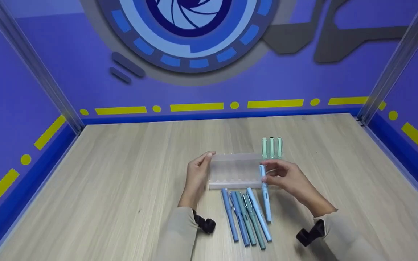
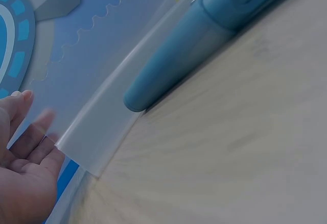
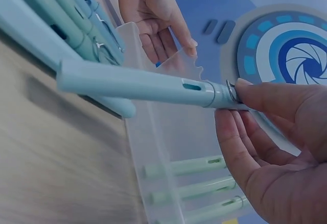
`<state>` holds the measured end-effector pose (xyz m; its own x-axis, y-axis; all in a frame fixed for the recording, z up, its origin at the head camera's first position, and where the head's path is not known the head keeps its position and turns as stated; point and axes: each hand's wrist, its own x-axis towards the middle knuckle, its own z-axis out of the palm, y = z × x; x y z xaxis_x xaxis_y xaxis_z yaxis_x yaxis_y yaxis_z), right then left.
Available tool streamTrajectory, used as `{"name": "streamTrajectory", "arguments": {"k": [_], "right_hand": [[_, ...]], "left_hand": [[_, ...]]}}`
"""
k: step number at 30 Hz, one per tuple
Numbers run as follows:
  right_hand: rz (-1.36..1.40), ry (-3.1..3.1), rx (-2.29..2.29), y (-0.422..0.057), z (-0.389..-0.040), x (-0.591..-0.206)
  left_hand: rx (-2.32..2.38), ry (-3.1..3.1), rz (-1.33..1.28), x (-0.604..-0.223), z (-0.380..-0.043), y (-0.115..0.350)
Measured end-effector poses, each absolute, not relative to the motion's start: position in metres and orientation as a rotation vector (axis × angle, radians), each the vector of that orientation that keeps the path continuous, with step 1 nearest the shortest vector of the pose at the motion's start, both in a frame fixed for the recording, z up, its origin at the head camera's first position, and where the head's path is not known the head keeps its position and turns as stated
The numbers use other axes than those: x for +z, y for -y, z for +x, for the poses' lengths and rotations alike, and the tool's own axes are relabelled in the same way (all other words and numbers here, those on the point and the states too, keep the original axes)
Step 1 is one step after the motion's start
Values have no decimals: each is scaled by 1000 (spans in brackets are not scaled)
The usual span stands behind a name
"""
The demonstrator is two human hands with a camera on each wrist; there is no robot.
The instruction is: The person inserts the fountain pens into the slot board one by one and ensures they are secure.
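"Which way does the held pen point?"

"Away from the person at its clip end, back toward them at the blunt end. Seen from the head, its long axis runs near to far, the near end leaning slightly right."

"And where is it?"

"At the near right corner of the case. The right hand pinches it by the clip — thumb on one side, fingers on the other. In the right wrist view it crosses in front of a lying pale blue pen."

"The left hand?"

"Grasping the case's left edge, its fingers curled about the upper corner."

"What is the case made of?"

"Thin, frosted, see-through plastic, box-shaped, with a scalloped line along it. Three mint pens show at its right end, side by side, clip ends farthest away."

"The others?"

"Five pens, blue, green and pale blue, lie loosely fanned on the counter, near ends slanting right. Smooth, slim barrels, shiny metal clips — and pale wood grain beneath."
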<state>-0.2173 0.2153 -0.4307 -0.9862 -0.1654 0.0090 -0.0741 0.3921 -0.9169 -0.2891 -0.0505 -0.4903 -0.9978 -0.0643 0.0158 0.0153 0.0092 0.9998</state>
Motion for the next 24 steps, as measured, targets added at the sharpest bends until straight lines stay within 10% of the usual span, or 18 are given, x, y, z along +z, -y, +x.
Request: {"name": "streamTrajectory", "arguments": {"k": [24], "right_hand": [[-109, -2745, -1850, -201, -234, -409]], "left_hand": [[-2181, 2200, 57, -490, -290, 51]]}}
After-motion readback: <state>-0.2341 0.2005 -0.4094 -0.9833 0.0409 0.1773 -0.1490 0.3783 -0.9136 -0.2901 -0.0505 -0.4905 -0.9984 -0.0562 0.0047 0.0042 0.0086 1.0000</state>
